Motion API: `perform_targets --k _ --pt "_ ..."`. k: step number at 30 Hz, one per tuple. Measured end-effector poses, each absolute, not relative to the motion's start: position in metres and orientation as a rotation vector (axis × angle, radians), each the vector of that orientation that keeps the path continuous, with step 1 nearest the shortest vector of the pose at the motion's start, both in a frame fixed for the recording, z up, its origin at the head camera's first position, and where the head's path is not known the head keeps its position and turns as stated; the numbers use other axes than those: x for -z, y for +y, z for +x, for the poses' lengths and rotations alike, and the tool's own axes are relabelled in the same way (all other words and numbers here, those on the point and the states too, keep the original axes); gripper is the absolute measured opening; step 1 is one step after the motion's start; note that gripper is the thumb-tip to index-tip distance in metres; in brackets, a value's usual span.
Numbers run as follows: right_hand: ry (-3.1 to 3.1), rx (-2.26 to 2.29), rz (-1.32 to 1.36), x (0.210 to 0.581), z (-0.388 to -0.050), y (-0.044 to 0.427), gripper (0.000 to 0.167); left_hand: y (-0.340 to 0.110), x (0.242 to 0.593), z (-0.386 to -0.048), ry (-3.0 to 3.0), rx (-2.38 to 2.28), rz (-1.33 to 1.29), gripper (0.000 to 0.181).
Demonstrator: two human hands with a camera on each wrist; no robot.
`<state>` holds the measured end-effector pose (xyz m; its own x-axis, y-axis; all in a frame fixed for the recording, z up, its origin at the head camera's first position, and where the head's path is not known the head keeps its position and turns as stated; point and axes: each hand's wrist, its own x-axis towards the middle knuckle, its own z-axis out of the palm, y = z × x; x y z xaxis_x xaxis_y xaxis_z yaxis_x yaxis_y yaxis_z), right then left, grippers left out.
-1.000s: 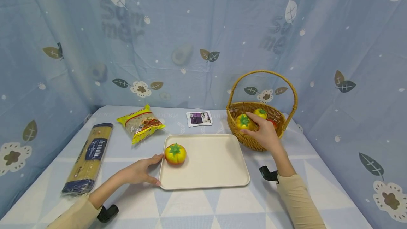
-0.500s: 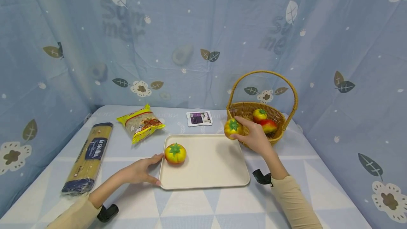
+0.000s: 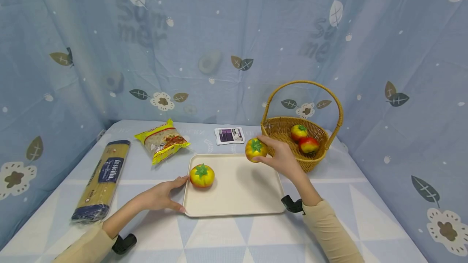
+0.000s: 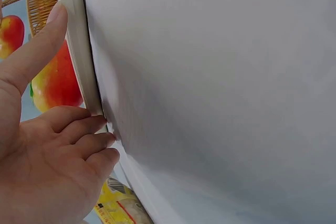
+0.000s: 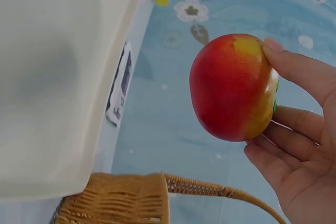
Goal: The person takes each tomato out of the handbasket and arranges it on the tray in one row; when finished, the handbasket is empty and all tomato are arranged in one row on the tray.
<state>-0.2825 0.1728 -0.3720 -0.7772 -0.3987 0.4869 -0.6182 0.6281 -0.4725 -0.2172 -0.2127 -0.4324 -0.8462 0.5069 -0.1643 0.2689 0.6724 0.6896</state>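
My right hand (image 3: 279,158) holds a round toy fruit (image 3: 253,151), yellow and red with a green leafy top, between thumb and fingers above the back right of the cream tray (image 3: 234,198). Its red underside shows in the right wrist view. A matching fruit (image 3: 202,177) sits at the tray's left side. Beside the tray's left edge, my left hand (image 3: 161,196) rests with fingers and thumb spread, touching the rim. Two more red-and-yellow fruits, one with a leafy top (image 3: 298,132) and one redder (image 3: 309,145), lie in the wicker basket (image 3: 272,131).
The basket's tall handle (image 3: 302,82) arches up behind the tray on the right. A flat white-and-purple packet (image 3: 229,136) lies behind the tray. On the left are a yellow noodle bag (image 3: 162,142) and a long pasta pack (image 3: 102,182).
My right hand has lifted the fruit out of the basket and carried it left over the tray. The left hand stays at the tray's edge.
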Motion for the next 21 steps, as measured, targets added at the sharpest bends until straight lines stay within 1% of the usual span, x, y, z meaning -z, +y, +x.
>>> perform_targets --k 21 --pt "-2.599 -0.944 0.962 0.386 -0.281 0.135 0.067 -0.212 0.433 -0.219 2.553 -0.956 0.594 0.102"
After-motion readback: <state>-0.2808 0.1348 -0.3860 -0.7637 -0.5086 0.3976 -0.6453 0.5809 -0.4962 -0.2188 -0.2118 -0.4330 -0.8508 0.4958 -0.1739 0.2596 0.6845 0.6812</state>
